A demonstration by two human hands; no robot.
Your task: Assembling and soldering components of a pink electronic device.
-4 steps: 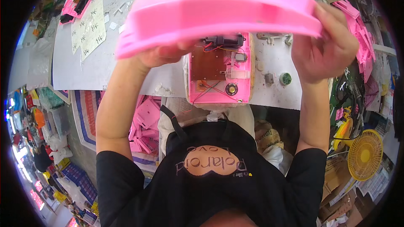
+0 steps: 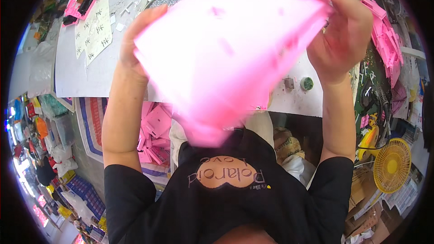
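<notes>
A large pink plastic casing shell (image 2: 217,49) is held up in front of me, smeared by motion and washed out by glare. Small slots and ribs show faintly on its face. My left hand (image 2: 137,38) grips its left edge, and my right hand (image 2: 346,29) is closed round the upper right corner. The shell's lower tip hangs close to my black shirt. Behind the shell, the pink case with electronics on the table is almost wholly hidden; just a small lower corner (image 2: 262,107) shows.
On the white table (image 2: 74,79) lie a marked paper sheet (image 2: 95,29) and a small green-topped round container (image 2: 306,83). Pink parts fill a striped bag (image 2: 156,126) at lower left, and more pink parts (image 2: 382,36) are stacked at right. A yellow fan (image 2: 392,166) stands at lower right.
The pink shell has swung from edge-on to showing its broad face, its lower end coming down towards me. It now covers the case with electronics. Both hands keep hold.
</notes>
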